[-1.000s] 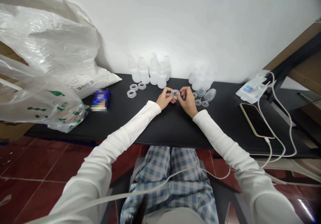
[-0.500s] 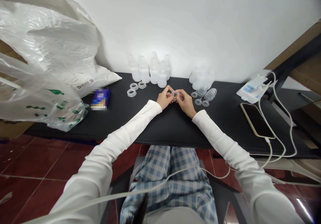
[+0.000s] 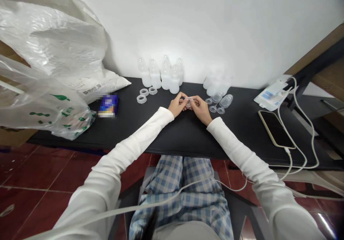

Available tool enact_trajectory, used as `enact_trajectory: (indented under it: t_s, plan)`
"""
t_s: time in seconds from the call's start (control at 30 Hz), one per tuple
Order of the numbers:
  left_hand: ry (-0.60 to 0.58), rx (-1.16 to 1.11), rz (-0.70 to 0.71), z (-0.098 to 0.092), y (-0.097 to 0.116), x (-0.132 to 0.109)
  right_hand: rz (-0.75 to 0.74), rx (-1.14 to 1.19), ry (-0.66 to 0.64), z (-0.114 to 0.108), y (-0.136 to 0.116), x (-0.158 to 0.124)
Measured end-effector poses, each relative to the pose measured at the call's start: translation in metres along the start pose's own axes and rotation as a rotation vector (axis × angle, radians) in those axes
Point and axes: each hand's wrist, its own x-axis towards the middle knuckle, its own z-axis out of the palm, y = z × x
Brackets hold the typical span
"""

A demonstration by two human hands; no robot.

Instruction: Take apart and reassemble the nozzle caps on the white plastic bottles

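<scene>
Clear ring point(image 3: 188, 98) sat pinched between the curled fingertips of the left hand point(image 3: 176, 106) and right hand point(image 3: 201, 109), over the table point(image 3: 185, 136); its rim arched at the far side, its exact facing hidden by fingers. Bottles point(image 3: 166, 78) stood just beyond, loose rings point(image 3: 141, 101) left, domed caps point(image 3: 226, 101) right.

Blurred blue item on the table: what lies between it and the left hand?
Three loose clear rings lie on the black tabletop between the blurred blue item and the left hand, set slightly nearer the wall; the head view shows this.
</scene>
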Motion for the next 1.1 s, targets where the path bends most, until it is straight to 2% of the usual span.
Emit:
enact_trajectory:
  t_s: [0.3, 0.47, 0.57, 0.8, 1.1]
  plan:
    - [0.021, 0.165, 0.081, -0.002, 0.002, -0.003, -0.023, -0.003, -0.074, 0.002, 0.007, 0.0]
    - [0.011, 0.246, 0.114, -0.002, 0.004, -0.002, -0.093, -0.136, -0.03, 0.001, 0.002, -0.002]
    - [0.002, 0.235, 0.084, -0.002, 0.006, -0.002, -0.123, -0.194, -0.017, 0.0, -0.004, -0.003]
    - [-0.013, 0.041, -0.018, 0.001, 0.003, 0.0, -0.103, -0.158, -0.014, -0.005, -0.005, -0.001]
    - [-0.03, 0.119, 0.059, -0.001, 0.005, -0.004, -0.186, -0.331, -0.033, -0.002, 0.002, 0.001]
